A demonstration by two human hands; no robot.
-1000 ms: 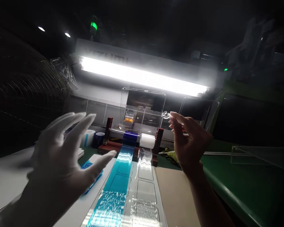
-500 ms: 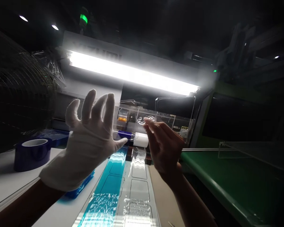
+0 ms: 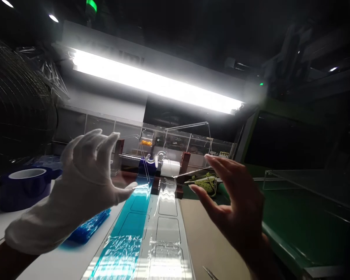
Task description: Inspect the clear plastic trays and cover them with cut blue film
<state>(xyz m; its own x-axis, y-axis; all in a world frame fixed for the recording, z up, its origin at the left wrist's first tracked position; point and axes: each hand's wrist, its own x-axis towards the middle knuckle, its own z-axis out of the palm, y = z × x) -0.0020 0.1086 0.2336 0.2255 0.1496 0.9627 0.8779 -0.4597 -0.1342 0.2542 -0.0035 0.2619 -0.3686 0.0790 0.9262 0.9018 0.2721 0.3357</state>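
Note:
A clear plastic moulding hangs in mid-air, two thin see-through square panels [image 3: 189,149] joined by a curly runner [image 3: 156,157]. My left hand [image 3: 96,167], in a white glove, grips the left panel by its edges between thumb and fingertips. My bare right hand [image 3: 230,190] is at the right panel's lower right corner, thumb and fingers spread apart; its index fingertip meets the panel edge, though contact is hard to judge. Below run a strip of blue film [image 3: 134,217] and a strip of clear film [image 3: 167,225], fed from a white roll [image 3: 170,168] and a dark blue roll [image 3: 147,166].
At left stand a roll of dark blue tape [image 3: 25,190] and crumpled blue film [image 3: 90,227]. Tweezers [image 3: 210,273] lie on a beige board [image 3: 212,237]. A green conveyor belt [image 3: 303,233] is on the right. A bright tube lamp [image 3: 157,81] hangs ahead.
My right hand has left the curly runner and moved right to the right panel's corner, its fingers opening. My left hand and the moulding have lowered slightly, and the view has shifted.

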